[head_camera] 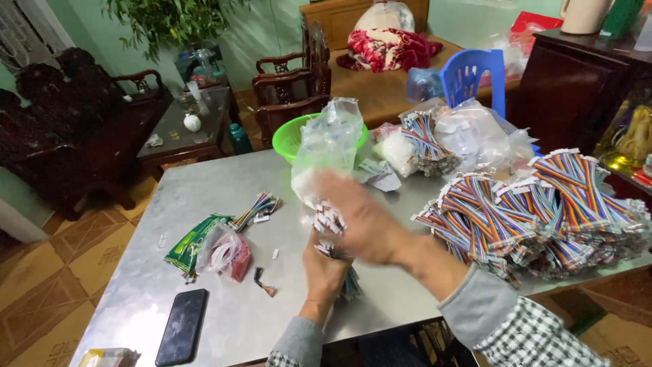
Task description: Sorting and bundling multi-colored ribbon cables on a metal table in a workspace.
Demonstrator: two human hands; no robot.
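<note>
We see left hand [324,261], fingers closed round bundle of multicoloured ribbon cables with white connectors [331,228], long axis upright, above grey metal tabletop [224,197] near edge. Right hand [363,217] blurred, just right of bundle top, touching; its fingers' spread we cannot tell.

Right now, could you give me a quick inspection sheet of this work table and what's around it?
Surface: grey metal table, scuffed.
Job's things: small wire bundle with white plugs; clear plastic bag standing just behind it.
Clutter: black phone, green packet, pink-tinted bag, green basket.
Hands: left hand grips the bundle from below; right hand over it, blurred.
Cables: big heap of rainbow ribbon cables at right.
Surroundings: dark wooden chairs, blue plastic chair, tiled floor.
</note>
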